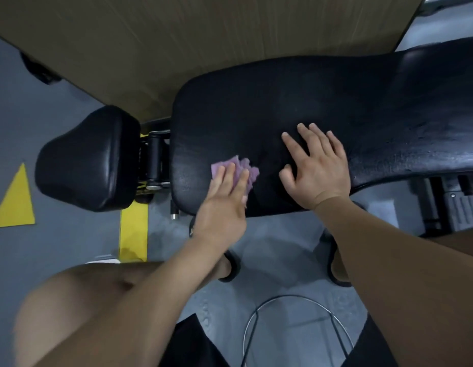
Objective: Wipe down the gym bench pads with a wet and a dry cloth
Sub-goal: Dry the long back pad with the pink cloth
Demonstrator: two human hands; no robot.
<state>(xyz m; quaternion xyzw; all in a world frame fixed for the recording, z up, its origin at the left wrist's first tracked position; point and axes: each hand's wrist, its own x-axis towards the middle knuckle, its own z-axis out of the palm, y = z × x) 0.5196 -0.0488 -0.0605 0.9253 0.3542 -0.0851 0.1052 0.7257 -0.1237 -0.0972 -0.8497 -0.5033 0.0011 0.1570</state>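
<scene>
Two black pads (pixel 283 102) above grey floor (pixel 57 242)

- No words, brands or numbers can be read anywhere.
- The floor (pixel 57 107) bears only a plain yellow triangle (pixel 16 202) and a yellow stripe (pixel 133 231), both unlettered.

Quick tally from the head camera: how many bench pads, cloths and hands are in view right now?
Bench pads: 2 (large pad, small pad)
Cloths: 1 (purple cloth)
Hands: 2 (left hand, right hand)
Total: 5
</scene>
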